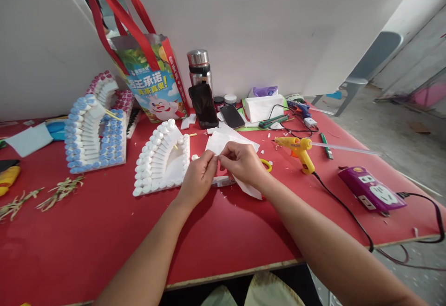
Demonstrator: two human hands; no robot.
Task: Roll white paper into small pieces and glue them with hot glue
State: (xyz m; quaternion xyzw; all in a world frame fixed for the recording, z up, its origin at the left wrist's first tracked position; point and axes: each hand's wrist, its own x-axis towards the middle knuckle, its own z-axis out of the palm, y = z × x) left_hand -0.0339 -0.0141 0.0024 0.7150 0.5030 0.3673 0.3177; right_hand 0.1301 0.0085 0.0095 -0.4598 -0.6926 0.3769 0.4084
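Note:
My left hand (pixel 199 172) and my right hand (pixel 243 161) meet over the middle of the table, both closed, thumbs and fingertips pinched together. A tiny white bit shows between the fingertips, mostly hidden. White paper sheets (pixel 223 139) lie behind and under my right hand. Below the hands is a pair of scissors, its blade (pixel 223 182) and yellow handle (pixel 266 165) partly covered. Just left of my left hand stands a white fan-shaped model (pixel 158 159) edged with rows of small white rolls. One loose white roll (pixel 194 157) sits beside it.
At right are a yellow glue gun (pixel 296 150) with its cord, a green cutter (pixel 326 146) and a purple power strip (pixel 371 188). Behind stand phones (pixel 204 106), a steel flask (pixel 199 67) and a shopping bag (pixel 149 78). A blue-and-white model (pixel 94 134) and dried sprigs (pixel 61 192) occupy the left.

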